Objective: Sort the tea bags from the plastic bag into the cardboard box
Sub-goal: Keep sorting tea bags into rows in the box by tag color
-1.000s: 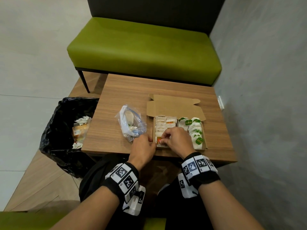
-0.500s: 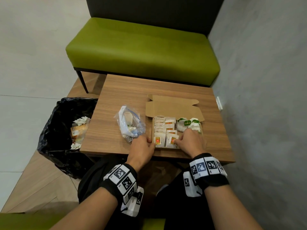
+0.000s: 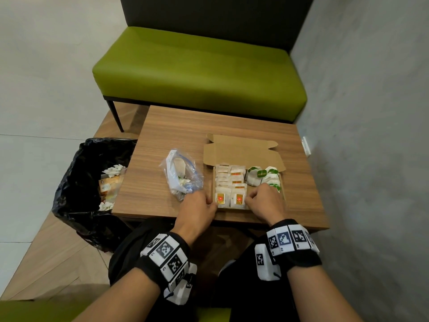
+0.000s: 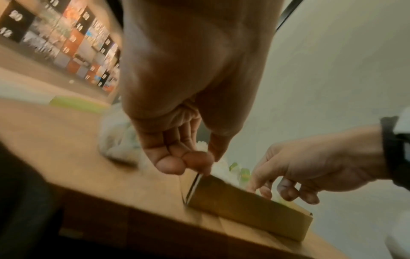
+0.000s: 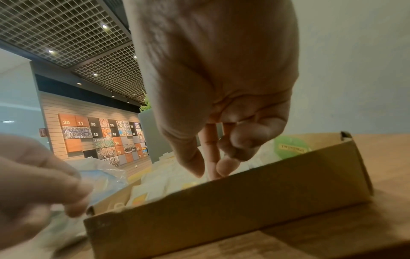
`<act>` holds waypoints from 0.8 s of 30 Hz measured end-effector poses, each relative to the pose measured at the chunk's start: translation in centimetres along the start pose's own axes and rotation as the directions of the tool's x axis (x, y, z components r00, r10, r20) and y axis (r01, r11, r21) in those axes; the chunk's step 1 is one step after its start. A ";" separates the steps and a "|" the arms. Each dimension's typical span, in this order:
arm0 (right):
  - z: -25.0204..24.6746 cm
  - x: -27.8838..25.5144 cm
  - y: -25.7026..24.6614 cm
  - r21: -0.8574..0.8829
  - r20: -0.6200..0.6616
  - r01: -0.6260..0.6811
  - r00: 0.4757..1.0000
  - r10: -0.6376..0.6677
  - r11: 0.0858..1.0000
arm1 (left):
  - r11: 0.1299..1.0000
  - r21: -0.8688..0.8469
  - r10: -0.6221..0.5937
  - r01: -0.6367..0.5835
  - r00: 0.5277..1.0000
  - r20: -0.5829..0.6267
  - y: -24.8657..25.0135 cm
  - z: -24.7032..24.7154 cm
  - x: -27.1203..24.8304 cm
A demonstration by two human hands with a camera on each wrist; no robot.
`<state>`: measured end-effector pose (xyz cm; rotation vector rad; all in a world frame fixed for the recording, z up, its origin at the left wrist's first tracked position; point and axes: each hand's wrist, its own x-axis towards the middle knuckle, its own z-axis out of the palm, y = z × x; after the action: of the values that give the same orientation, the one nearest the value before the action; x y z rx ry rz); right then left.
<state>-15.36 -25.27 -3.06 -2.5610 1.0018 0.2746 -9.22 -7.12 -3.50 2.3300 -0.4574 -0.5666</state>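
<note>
The open cardboard box (image 3: 241, 152) lies on the wooden table (image 3: 209, 126), its lid folded back. Orange-tagged tea bags (image 3: 229, 182) fill its left rows; green-tagged tea bags (image 3: 262, 176) lie on the right. Left of it sits the clear plastic bag (image 3: 181, 175) with a few tea bags inside. My left hand (image 3: 199, 205) pinches the box's near-left corner, thumb inside the wall (image 4: 199, 161). Over the box's near-right part hangs my right hand (image 3: 264, 201), its loosely curled fingertips (image 5: 226, 166) down among the tea bags, holding nothing.
A bin lined with a black bag (image 3: 76, 182), holding wrappers, stands against the table's left side. Beyond the table is a green bench (image 3: 197, 73). A grey wall (image 3: 371, 135) runs close along the right.
My right hand has shifted from the orange rows to the box's right part, uncovering two orange-tagged bags at the front. The left hand has stayed at the box's corner.
</note>
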 end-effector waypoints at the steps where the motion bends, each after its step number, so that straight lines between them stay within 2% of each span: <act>1: -0.2 -0.1 0.1 0.015 -0.017 -0.001 1.000 0.001 1.000 | 0.998 0.062 0.026 -0.023 0.999 -0.036 0.4 -0.6 -0.3; 3: -0.6 -0.4 0.1 0.041 -0.045 -0.001 0.999 0.002 0.999 | 0.974 0.217 0.104 -0.062 0.977 -0.188 1.2 -2.5 -0.6; 5: -1.0 -0.9 0.0 0.066 -0.070 0.008 0.998 -0.004 0.998 | 0.939 0.344 0.162 -0.031 0.919 -0.360 1.9 -4.8 -0.3; 7: -1.3 -1.6 0.0 0.092 -0.094 0.016 0.996 -0.008 0.996 | 0.906 0.422 0.165 0.034 0.890 -0.425 1.3 -6.4 0.9; 9: -1.4 -2.3 -0.1 0.117 -0.125 0.024 0.992 -0.009 0.993 | 0.902 0.425 0.099 0.075 0.922 -0.374 0.1 -7.0 2.4; 12: -1.5 -3.3 -1.0 0.149 -0.163 0.069 0.986 -0.044 0.987 | 0.937 0.348 0.038 0.046 0.972 -0.230 -1.4 -7.0 3.8; 14: -1.8 -4.1 -1.7 0.185 -0.188 0.136 0.977 -0.101 0.973 | 0.940 0.342 0.055 0.010 0.982 -0.181 -1.7 -7.1 3.9; 16: -2.1 -5.1 -2.4 0.246 -0.220 0.235 0.958 -0.182 0.940 | 0.955 0.297 0.067 -0.010 0.981 -0.181 -1.4 -7.6 3.3; 19: -2.2 -7.0 -3.6 0.386 -0.258 0.412 0.907 -0.332 0.825 | 0.970 0.216 0.147 -0.110 0.975 -0.167 -0.7 -8.4 1.1; 21: -2.2 -8.4 -4.4 0.461 -0.249 0.465 0.885 -0.392 0.756 | 0.966 0.124 0.241 -0.227 0.963 -0.123 -0.3 -8.9 -1.2; 24: -2.7 -10.2 -4.8 0.465 -0.193 0.444 0.895 -0.402 0.766 | 0.916 0.050 0.400 -0.398 0.915 -0.055 -0.1 -9.4 -4.8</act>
<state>-19.43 -16.90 3.84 -2.2333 0.4065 -0.1994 -8.48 0.24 3.98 2.1937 -0.8939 -0.2858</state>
